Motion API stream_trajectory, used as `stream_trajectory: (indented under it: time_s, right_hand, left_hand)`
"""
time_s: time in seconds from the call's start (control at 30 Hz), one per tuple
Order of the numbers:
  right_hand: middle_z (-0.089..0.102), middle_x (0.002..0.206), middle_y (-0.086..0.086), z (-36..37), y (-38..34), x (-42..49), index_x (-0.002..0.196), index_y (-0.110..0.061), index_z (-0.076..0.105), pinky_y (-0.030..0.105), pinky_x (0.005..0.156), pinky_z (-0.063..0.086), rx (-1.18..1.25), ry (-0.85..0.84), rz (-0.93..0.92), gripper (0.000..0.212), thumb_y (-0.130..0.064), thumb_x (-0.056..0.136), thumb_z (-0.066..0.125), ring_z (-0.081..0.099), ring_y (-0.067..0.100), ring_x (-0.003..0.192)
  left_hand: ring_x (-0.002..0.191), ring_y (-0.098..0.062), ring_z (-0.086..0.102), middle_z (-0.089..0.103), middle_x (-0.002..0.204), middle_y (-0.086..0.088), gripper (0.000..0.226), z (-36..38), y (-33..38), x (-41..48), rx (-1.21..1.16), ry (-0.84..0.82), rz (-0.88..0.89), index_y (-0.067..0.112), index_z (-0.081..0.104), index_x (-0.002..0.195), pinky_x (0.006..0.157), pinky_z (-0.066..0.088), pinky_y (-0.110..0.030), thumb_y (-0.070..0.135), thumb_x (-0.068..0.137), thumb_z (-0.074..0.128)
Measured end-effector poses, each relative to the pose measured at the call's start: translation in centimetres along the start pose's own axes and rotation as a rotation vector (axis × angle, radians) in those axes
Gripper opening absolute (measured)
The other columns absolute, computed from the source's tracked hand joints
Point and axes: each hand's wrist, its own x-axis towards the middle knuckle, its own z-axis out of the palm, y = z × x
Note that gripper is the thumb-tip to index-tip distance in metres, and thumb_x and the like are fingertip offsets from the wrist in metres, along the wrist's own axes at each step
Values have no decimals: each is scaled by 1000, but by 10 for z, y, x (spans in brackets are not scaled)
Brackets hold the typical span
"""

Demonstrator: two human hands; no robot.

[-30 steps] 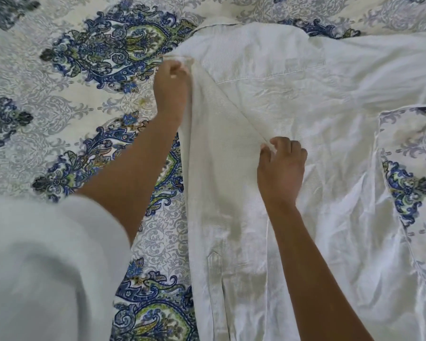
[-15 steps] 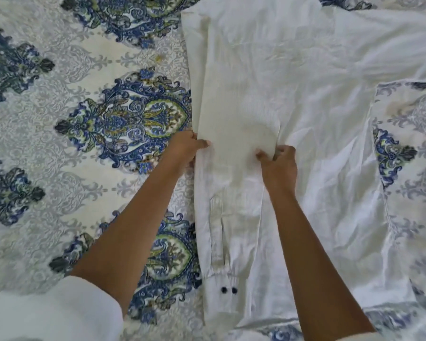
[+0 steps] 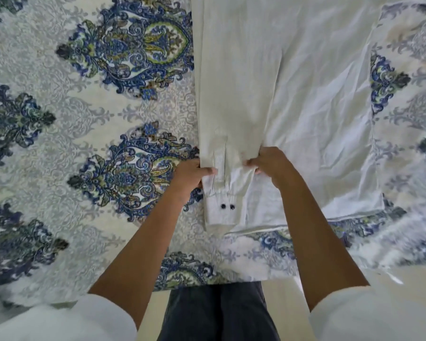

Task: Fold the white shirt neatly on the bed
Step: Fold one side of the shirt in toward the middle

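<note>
Bottom of frame: my dark trousers (image 3: 219, 313) at the edge of the bed (image 3: 84, 119). Both forearms reach up to centre frame.

Left hand (image 3: 192, 175): grasping the left edge of the sleeve (image 3: 234, 94) just above the cuff (image 3: 221, 212), thumb over the cloth. Right hand (image 3: 268, 166): fingers curled, pinching the sleeve's right edge at the same level.

Cuff: lies flat below my hands, with two dark buttons (image 3: 226, 206) showing.

Change: one second ago my hands were at the shoulder and mid-sleeve. They have since run down to the cuff. My judgement: the sleeve is now drawn straight along the shirt's left side and this fold is nearly set. The right side is not yet folded.

Shirt (image 3: 317, 107): spread on the bed from top centre to right of frame, creased, hem near the bed's edge.

Writing, labels, brands: none legible.
</note>
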Motion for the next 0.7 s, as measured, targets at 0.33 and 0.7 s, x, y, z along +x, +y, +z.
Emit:
stream_trajectory:
  time_s: [0.33,0.7]
  right_hand:
    - [64,102,10,14,26,-11,92,-7,58,30,71,42,-287,385,-137,11,-17,88,58,58,25,91]
    - [61,90,4,40,30,-13,91,-9,58,28,67,43,-478,336,-527,18,-25,94,51,56,18,84]
  left_hand:
    - [96,-26,58,61,106,-8,29,25,-16,-16,362,356,182,9,54,106,83,50,-40,24,84,66]
    - [81,-26,54,57,87,-6,20,35,-44,-3,1072,671,896,11,58,87,72,37,-32,29,84,52]
